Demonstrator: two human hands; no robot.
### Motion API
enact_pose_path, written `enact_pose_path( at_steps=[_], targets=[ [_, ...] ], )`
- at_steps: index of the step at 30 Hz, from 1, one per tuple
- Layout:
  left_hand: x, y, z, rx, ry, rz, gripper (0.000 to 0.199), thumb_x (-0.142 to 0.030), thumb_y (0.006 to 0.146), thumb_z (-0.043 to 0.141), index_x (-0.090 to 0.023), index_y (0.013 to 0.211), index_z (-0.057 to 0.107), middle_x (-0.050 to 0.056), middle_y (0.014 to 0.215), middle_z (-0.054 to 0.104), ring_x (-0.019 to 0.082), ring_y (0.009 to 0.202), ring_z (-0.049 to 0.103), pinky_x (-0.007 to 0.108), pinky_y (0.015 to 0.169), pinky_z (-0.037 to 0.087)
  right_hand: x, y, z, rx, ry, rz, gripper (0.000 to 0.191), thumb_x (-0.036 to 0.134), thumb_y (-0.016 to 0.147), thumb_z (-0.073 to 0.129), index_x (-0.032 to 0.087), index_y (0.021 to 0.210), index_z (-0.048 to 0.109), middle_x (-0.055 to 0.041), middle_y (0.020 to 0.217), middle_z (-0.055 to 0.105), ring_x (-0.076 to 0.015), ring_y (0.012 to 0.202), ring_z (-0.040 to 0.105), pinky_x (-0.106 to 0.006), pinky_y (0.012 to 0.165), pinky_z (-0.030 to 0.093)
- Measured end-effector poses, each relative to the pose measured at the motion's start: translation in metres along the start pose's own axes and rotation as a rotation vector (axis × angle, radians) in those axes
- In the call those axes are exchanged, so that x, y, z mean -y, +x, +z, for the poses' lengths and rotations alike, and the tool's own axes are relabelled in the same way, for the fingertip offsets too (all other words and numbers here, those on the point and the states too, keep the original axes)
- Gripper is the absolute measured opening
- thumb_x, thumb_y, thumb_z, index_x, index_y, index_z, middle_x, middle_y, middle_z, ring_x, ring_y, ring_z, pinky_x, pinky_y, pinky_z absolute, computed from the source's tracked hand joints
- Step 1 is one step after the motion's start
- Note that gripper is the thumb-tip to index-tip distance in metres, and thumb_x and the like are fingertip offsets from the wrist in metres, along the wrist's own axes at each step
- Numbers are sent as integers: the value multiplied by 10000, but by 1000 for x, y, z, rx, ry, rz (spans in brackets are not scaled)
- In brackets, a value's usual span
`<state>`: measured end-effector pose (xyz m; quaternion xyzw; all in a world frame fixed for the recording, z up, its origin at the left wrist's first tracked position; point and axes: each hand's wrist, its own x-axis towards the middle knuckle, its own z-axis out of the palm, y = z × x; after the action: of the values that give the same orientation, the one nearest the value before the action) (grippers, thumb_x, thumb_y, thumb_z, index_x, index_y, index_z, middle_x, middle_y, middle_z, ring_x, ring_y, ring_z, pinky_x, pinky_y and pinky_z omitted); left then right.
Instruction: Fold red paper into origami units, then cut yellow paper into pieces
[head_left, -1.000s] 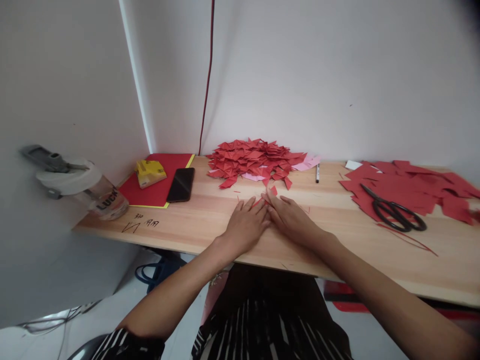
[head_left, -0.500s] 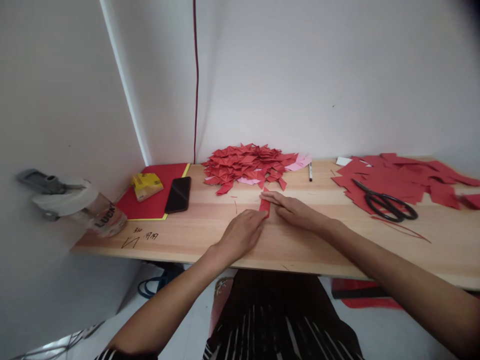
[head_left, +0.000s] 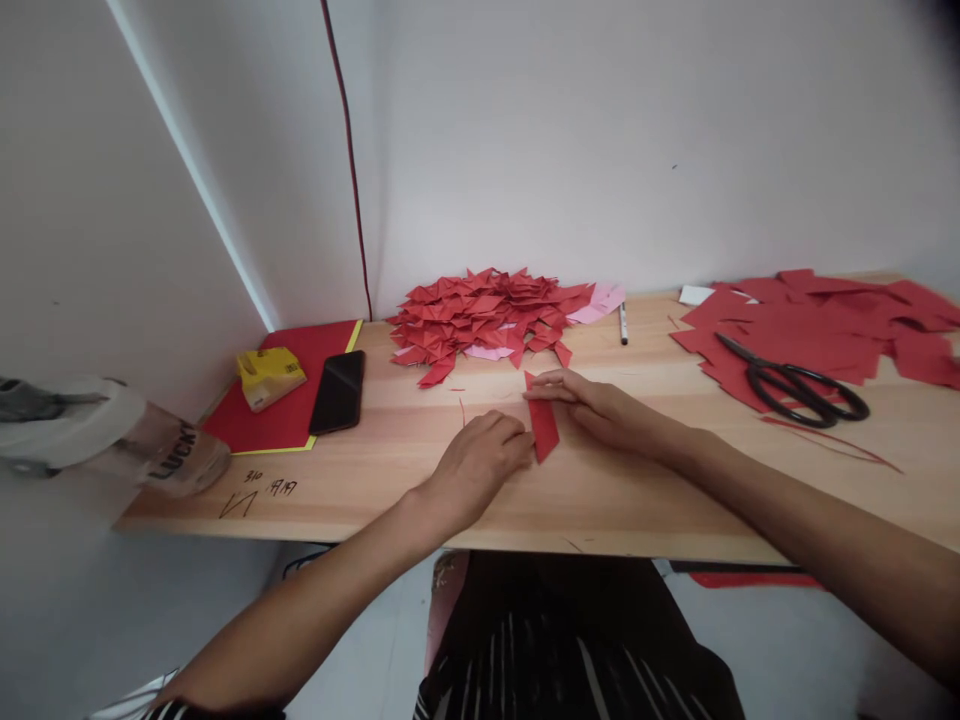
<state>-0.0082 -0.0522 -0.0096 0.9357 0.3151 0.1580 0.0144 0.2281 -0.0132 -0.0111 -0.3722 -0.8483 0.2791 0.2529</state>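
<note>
A folded strip of red paper (head_left: pixel 545 432) with slanted ends lies on the wooden table between my two hands. My left hand (head_left: pixel 484 465) has its fingers curled together, the tips at the strip's left edge near its lower part. Stretched out almost flat, the fingers of my right hand (head_left: pixel 600 408) rest over the strip's upper end. Just behind the hands is a heap of folded red paper pieces (head_left: pixel 480 315), with some pink paper (head_left: pixel 600 302) among and beside them.
Black-handled scissors (head_left: pixel 799 390) lie on a spread of red paper sheets (head_left: pixel 817 320) at right. A marker (head_left: pixel 623 325) lies by the heap. At left are a phone (head_left: pixel 337 392), a yellow packet (head_left: pixel 270 377) on a red folder (head_left: pixel 225 430), and a clear bottle (head_left: pixel 176 455).
More of the red strip shows now, its lower slanted end uncovered. My left hand has drawn back from on top of it to its left edge. The camera view has shifted slightly.
</note>
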Motion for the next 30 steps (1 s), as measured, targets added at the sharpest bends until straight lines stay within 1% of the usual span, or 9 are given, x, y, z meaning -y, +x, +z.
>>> enact_pose_path(
  at_steps=[5, 7, 11, 14, 17, 20, 23, 26, 30],
  targets=[
    [-2, 7, -6, 21, 107, 136, 297, -141, 955, 478, -140, 1242, 557, 93, 1194, 628, 193, 1063, 570, 340, 874, 483, 0, -3, 1, -34, -2, -13, 550, 75, 835, 372, 233, 1350, 481, -58, 1396, 577, -195, 1301, 526, -437, 1082, 421],
    [1, 13, -7, 36, 140, 168, 324, -148, 952, 491, -133, 1273, 528, 102, 1205, 628, 200, 1075, 575, 352, 879, 484, 1, -2, 0, -31, -6, 7, 540, 93, 849, 377, 235, 1363, 465, -57, 1386, 587, -203, 1286, 542, -434, 1068, 435],
    [4, 25, -4, 57, 163, 98, 409, -415, 889, 606, -107, 1155, 569, 99, 1067, 663, 226, 982, 590, 365, 828, 505, 1, 0, -5, -45, -43, 69, 523, 124, 870, 375, 234, 1373, 466, -66, 1412, 562, -236, 1258, 567, -451, 1036, 461],
    [1, 30, 0, 49, 236, 69, 282, -376, 896, 607, -119, 1011, 597, 83, 952, 664, 222, 906, 595, 348, 762, 505, -4, 0, -7, -65, -66, 81, 496, 149, 880, 367, 228, 1353, 493, -69, 1448, 523, -243, 1270, 554, -455, 1050, 447],
    [-4, 31, 2, -9, 359, 140, 74, -175, 914, 542, -121, 913, 592, 66, 819, 641, 209, 801, 595, 331, 654, 476, -9, -1, -7, -58, -50, 80, 496, 155, 882, 371, 215, 1359, 492, -76, 1417, 554, -238, 1285, 539, -462, 1072, 425],
    [-6, 32, 2, -111, 432, 243, 113, -54, 865, 507, -133, 807, 563, 40, 697, 591, 190, 662, 556, 320, 553, 412, -10, -1, -6, -76, -27, 76, 474, 153, 891, 374, 215, 1343, 502, -79, 1381, 583, -231, 1279, 540, -456, 1070, 426],
    [-3, 33, 2, -171, 413, 323, 167, -46, 848, 506, -160, 726, 511, 22, 652, 552, 179, 618, 523, 315, 524, 370, -6, -2, -7, -88, -18, 107, 434, 165, 906, 384, 210, 1318, 516, -90, 1289, 636, -233, 1168, 612, -430, 986, 490],
    [1, 34, 4, -208, 364, 321, 155, -47, 860, 488, -161, 759, 516, 15, 664, 557, 171, 625, 517, 305, 532, 365, -2, -4, -10, -42, -10, 91, 411, 199, 914, 434, 209, 1319, 508, -97, 1227, 662, -234, 1078, 653, -402, 911, 526],
    [3, 34, 6, -255, 283, 281, 86, -88, 888, 510, -147, 840, 550, 14, 712, 597, 162, 664, 540, 291, 583, 416, -5, -8, -11, 42, -39, 15, 421, 336, 912, 549, 230, 1318, 514, -105, 1381, 575, -254, 1240, 564, -416, 994, 489]
  ],
)
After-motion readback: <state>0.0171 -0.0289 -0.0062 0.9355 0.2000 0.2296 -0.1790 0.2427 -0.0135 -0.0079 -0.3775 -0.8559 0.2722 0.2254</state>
